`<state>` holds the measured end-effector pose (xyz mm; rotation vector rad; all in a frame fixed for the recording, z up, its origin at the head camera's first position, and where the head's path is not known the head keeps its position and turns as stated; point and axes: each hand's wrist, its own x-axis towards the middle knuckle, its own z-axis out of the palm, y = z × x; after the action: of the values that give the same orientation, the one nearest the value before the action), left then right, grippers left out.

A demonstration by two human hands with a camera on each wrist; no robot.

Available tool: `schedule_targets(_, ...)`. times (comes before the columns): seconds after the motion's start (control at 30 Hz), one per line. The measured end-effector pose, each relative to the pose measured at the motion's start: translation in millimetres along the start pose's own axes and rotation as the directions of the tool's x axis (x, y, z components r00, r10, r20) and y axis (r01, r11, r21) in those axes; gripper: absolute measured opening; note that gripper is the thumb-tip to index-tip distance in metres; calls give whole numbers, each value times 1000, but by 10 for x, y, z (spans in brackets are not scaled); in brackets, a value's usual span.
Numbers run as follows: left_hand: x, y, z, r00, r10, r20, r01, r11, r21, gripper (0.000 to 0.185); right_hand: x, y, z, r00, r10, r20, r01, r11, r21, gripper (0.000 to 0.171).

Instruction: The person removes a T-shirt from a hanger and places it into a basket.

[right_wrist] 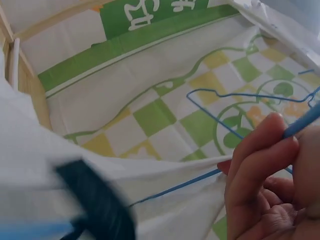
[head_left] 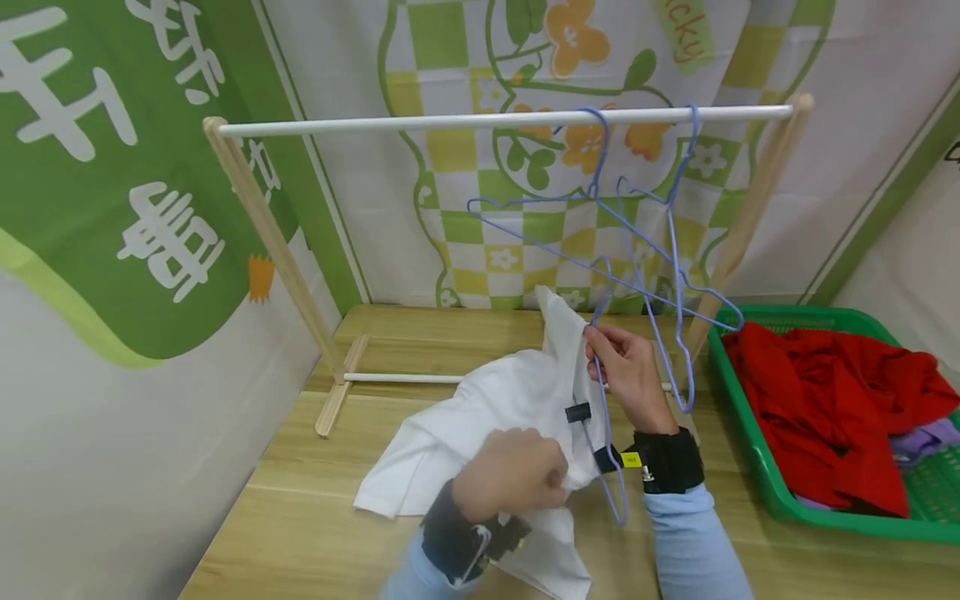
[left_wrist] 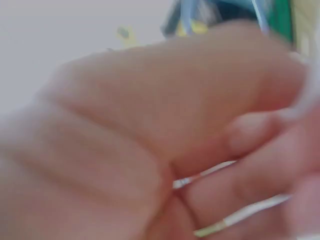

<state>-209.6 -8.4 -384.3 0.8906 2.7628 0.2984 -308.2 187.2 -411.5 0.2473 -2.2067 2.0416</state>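
Note:
My right hand [head_left: 630, 375] pinches a blue wire hanger [head_left: 604, 392] together with the edge of a white garment [head_left: 487, 400]. In the right wrist view, the hanger's wire [right_wrist: 175, 189] runs along the cloth from my curled fingers. A small black patch [head_left: 578, 412] shows on the garment beside the wire. My left hand [head_left: 513, 471] is blurred, fingers curled, over the garment's near part. The left wrist view shows a bit of white cloth [left_wrist: 311, 90] between that thumb and the fingers. Most of the garment lies bunched on the wooden table [head_left: 300, 492].
A rack with a white rail [head_left: 450, 122] and wooden posts stands behind the garment. Two blue hangers [head_left: 600, 158] hang from its right half. At the right sits a green basket [head_left: 757, 450] with red cloth [head_left: 832, 408] and purple cloth [head_left: 926, 440].

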Motion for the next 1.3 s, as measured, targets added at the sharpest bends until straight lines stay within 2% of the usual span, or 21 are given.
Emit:
schedule_targets(0.13,145,-402,-23,990,-93,-106,76,985,-157,21,-76,-113,77,1000,8,19,-8,1000,11,40)
schedule_targets(0.23,249,-672,30,959,-172,-227,94,944,-316,17,-152,-214,149,998,22,55,-22,1000,-3,39)
schedule_targets(0.3,332,-816,88,930,-234,-284,88,891,-445,18,-210,-278,192,996,29,79,-27,999,-20,39)
schedule_targets(0.37,423,-926,167,896,-303,-325,71,819,-570,18,-274,-336,216,993,45,111,-41,998,-44,40)
schedule_targets(0.4,471,-962,204,878,-342,-336,58,770,-635,19,-307,-360,226,991,50,125,-44,998,-54,40)
schedule_targets(0.5,602,-1023,300,815,-445,-371,21,663,-748,21,-425,-417,238,985,62,158,-50,995,-84,39)
schedule_targets(0.53,635,-1031,327,796,-466,-386,3,640,-768,21,-475,-431,233,984,67,167,-50,993,-102,38)
schedule_targets(0.6,682,-1040,361,763,-502,-407,-22,610,-792,21,-582,-458,223,981,67,180,-43,990,-137,34)
schedule_targets(0.63,700,-1048,376,748,-514,-420,-26,610,-792,21,-637,-469,214,980,64,189,-35,988,-154,33)
schedule_targets(0.7,728,-1071,403,729,-528,-435,-46,597,-801,20,-746,-503,193,977,54,209,-17,984,-175,31)
schedule_targets(0.77,746,-1102,423,709,-540,-453,-44,608,-793,19,-844,-554,170,973,38,226,5,983,-186,30)
schedule_targets(0.83,762,-1148,447,703,-542,-460,-44,613,-789,18,-928,-631,144,971,13,239,36,979,-202,28)
schedule_targets(0.87,764,-1169,456,705,-544,-456,-40,611,-791,17,-963,-681,132,970,1,244,51,977,-209,26)
schedule_targets(0.97,752,-1224,470,722,-548,-423,-8,604,-797,15,-1039,-873,99,969,-37,244,103,959,-264,21)
schedule_targets(1.07,716,-1258,453,746,-548,-378,15,582,-813,18,-1062,-1124,80,968,-54,246,143,923,-357,18)
schedule_targets(1.13,696,-1271,434,755,-543,-367,19,578,-816,19,-1040,-1321,79,966,-59,251,163,893,-420,20)
schedule_targets(1.3,688,-1288,413,769,-510,-385,-6,596,-803,16,-821,-1897,126,959,-82,272,222,812,-539,30)
